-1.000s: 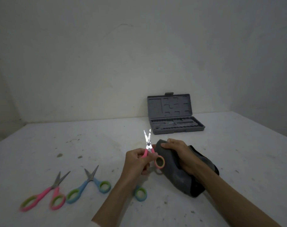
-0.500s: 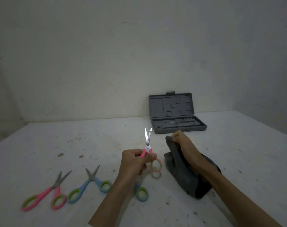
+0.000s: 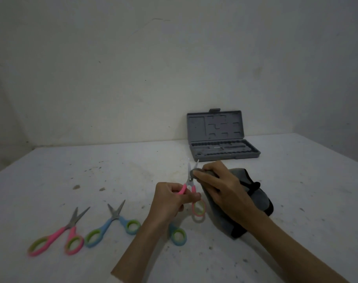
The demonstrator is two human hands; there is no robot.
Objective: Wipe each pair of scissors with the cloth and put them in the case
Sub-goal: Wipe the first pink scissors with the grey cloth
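White, speckled tabletop (image 3: 117, 172) against a bare pale wall. At the centre, pink-handled scissors (image 3: 191, 186) are pinched by the handles in the curled fingers of the left hand (image 3: 170, 199), blades upright and slightly parted, one pink ring hanging below the fingers. Grey cloth (image 3: 253, 201) is gripped by the right hand (image 3: 219, 184), a fold of it pressed against one blade. Beyond the held scissors, near the wall, the grey case (image 3: 221, 148) is seen open, lid upright. Left of the held scissors, a second pink pair (image 3: 57, 235) and a blue pair (image 3: 110, 223) lie flat on the table, side by side. Just below the left hand, another blue ring (image 3: 178, 235) is partly hidden by the wrist.
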